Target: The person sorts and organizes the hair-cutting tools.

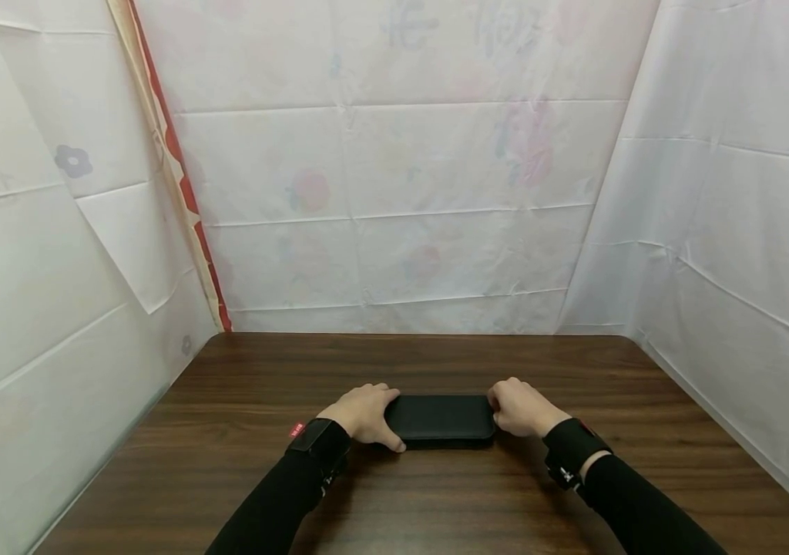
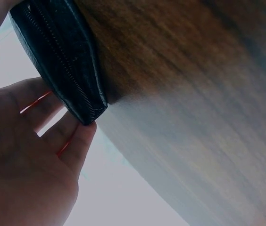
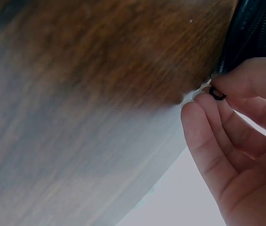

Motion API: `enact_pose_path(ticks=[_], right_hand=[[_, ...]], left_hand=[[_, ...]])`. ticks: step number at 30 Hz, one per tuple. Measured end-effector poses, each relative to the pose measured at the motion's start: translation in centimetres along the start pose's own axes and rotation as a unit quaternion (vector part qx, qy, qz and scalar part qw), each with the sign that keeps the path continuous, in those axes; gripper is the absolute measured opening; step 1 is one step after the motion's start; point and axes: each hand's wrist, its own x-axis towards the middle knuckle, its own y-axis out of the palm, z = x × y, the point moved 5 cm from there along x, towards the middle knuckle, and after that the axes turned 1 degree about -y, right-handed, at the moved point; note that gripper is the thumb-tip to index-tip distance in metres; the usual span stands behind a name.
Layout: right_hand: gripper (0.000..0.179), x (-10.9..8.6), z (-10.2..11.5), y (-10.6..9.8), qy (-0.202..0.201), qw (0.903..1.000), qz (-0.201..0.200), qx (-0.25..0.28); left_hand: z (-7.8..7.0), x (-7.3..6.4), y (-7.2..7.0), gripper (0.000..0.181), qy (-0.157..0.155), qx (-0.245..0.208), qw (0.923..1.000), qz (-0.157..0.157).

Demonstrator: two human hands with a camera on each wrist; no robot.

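A black zippered case (image 1: 439,420) lies lengthwise across the wooden table, its zipper (image 2: 60,59) running along the side edge. My left hand (image 1: 364,416) grips the case's left end, thumb at the near side and fingers round the far corner. At the other end, my right hand (image 1: 521,408) has its fingers curled in close to the corner. The right wrist view shows the thumb and forefinger pinching the zipper pull, whose small black loop (image 3: 217,94) pokes out between the fingers. In both wrist views the zipper teeth look closed along the part that shows.
The brown wood-grain table (image 1: 436,501) extends around the case on all sides. White printed sheets (image 1: 394,169) hang behind it and along the left and right. A red-edged strip (image 1: 179,166) runs down the back left corner. Black bands circle both wrists.
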Motion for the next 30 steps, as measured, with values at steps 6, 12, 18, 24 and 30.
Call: enact_pose_path(ticks=[6, 12, 18, 24, 30], right_hand=[[0.033, -0.07, 0.16, 0.01, 0.001, 1.0, 0.008, 0.0], [0.032, -0.02, 0.36, -0.11, 0.001, 1.0, 0.009, -0.002], [0.028, -0.19, 0.31, -0.13, 0.011, 0.9999, 0.012, -0.004], [0.032, -0.44, 0.49, -0.2, -0.002, 0.9999, 0.012, 0.002], [0.032, -0.62, 0.6, -0.28, -0.01, 0.9998, 0.015, 0.005]], left_hand=[[0.02, -0.09, -0.03, 0.093, 0.002, 0.0, 1.0, 0.003], [0.07, -0.18, -0.19, 0.093, 0.0, 0.0, 1.0, 0.002], [-0.03, -0.1, -0.19, 0.093, 0.005, -0.005, 1.0, 0.001], [-0.04, -0.06, -0.16, 0.093, 0.004, -0.005, 1.0, 0.002], [-0.04, -0.09, -0.06, 0.093, 0.002, -0.003, 1.0, 0.004]])
